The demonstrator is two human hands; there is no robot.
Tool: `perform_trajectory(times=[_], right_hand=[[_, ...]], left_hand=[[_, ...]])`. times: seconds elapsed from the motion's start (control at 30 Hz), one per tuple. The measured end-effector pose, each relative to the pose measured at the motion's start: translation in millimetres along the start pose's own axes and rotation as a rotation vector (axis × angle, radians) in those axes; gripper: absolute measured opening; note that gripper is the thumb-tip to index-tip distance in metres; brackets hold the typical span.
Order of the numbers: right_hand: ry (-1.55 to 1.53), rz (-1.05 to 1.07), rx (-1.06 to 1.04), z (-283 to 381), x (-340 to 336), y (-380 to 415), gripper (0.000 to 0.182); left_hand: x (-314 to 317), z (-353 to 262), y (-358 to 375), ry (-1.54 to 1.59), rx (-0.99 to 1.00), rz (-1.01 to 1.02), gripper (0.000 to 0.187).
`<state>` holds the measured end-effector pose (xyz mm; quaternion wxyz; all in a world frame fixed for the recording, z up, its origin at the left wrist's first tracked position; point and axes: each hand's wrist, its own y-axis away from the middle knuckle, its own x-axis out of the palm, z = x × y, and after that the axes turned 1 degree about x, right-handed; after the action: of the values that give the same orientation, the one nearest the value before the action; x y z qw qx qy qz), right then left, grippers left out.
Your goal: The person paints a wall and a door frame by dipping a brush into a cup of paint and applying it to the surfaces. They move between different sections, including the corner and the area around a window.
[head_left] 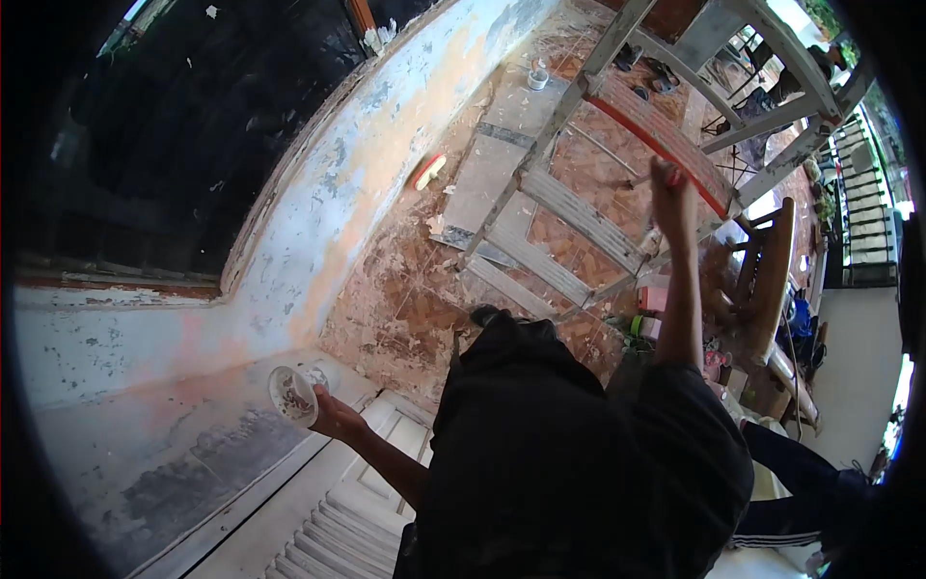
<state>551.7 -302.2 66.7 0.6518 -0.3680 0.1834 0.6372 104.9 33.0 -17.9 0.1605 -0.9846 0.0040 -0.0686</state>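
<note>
- Plastic cup (292,397): I am seeing it sitting in the left hand (338,417), beside the wall ledge (174,454); its mouth is facing my camera and bits are clinging inside.
- The left fingers are pinching the cup's side; I am not able to tell how far they are hanging above the ledge.
- The right hand (669,181) is reaching out to the ladder's red-edged step (656,140), its fingers curling in; I cannot tell whether they are gripping the step or something small.
- The ladder (579,220) is slanting across my forward view, its steps crowding the right arm.
- Between ladder and peeling wall (376,154), a strip of flake-strewn floor (386,318) is running forward, the widest lane I am seeing.
- A red-and-cream brush (429,172) is lying along that lane's wall edge.
- A wooden bench (762,261) is bounding the right side.
</note>
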Motion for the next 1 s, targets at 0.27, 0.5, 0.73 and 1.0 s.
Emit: perform_trajectory(times=[0.27,0.5,0.73,1.0], right_hand=[[0.681,-0.248,0.143,-11.9,-15.5,-12.0,0.035],[0.533,-0.294,0.008,-5.1,-5.0,47.5,0.035],[0.353,-0.089,0.053,39.1,-3.2,136.4,0.032],[0.349,-0.151,0.222,16.1,-12.6,164.4,0.038]], left_hand=[[-10.0,-7.6,-16.4,-0.097,0.099,0.043,0.056],[-63.1,2.1,-24.9,0.03,-0.074,0.07,0.061],[-102.8,15.4,-36.5,-0.018,-0.067,0.169,0.06],[-116.4,15.2,-58.9,-0.002,-0.003,0.147,0.06]])
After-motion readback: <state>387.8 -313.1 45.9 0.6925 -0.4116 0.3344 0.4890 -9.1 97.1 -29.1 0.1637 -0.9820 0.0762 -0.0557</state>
